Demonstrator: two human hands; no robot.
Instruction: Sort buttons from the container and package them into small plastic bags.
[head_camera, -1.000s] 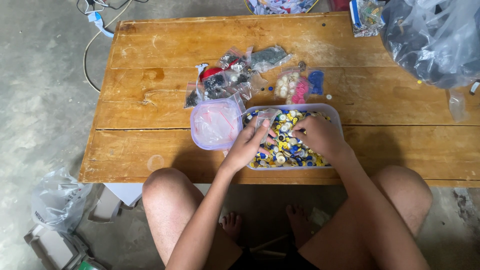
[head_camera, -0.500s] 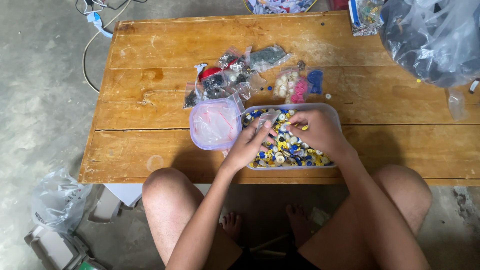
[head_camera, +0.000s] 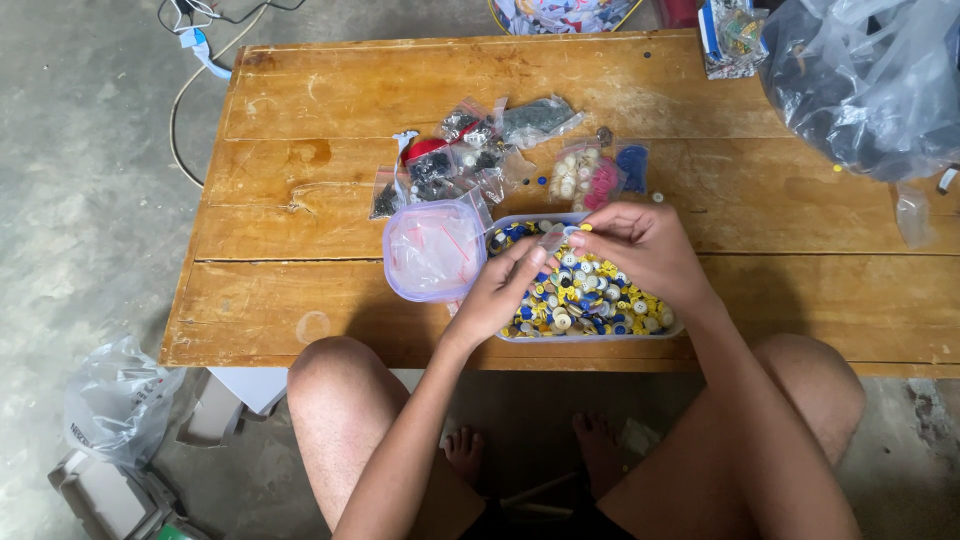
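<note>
My left hand (head_camera: 500, 290) and right hand (head_camera: 640, 250) meet over the clear tub of buttons (head_camera: 590, 300) at lower centre of the frame. Between the fingertips of both sits a small clear bag (head_camera: 553, 238), pinched at its edges, left from below, right from above; a yellow button (head_camera: 585, 228) shows at the right fingertips, just beside the bag's mouth. Both hands are closed in a pinch on the bag, which hangs just above the tub's far left corner. The tub holds mixed yellow, blue and white buttons. Touching its left side is the tub's lid (head_camera: 433, 250), translucent pink-white, upturned. Above it, mid-frame, lie small bags of dark, red and grey buttons (head_camera: 470, 155); to their right, bags of cream, pink and blue buttons (head_camera: 595, 175). All rest on a worn plank counter (head_camera: 300, 290). A large grey plastic sack (head_camera: 870, 80) fills the upper right. Bare concrete floor (head_camera: 80, 200) runs down the left, a cable (head_camera: 185, 90) upper left, a crumpled bag (head_camera: 115, 400) lower left. Against the earlier frames: the hands have lifted from the button pile and drawn together on the bag; the rest sits unchanged.
</note>
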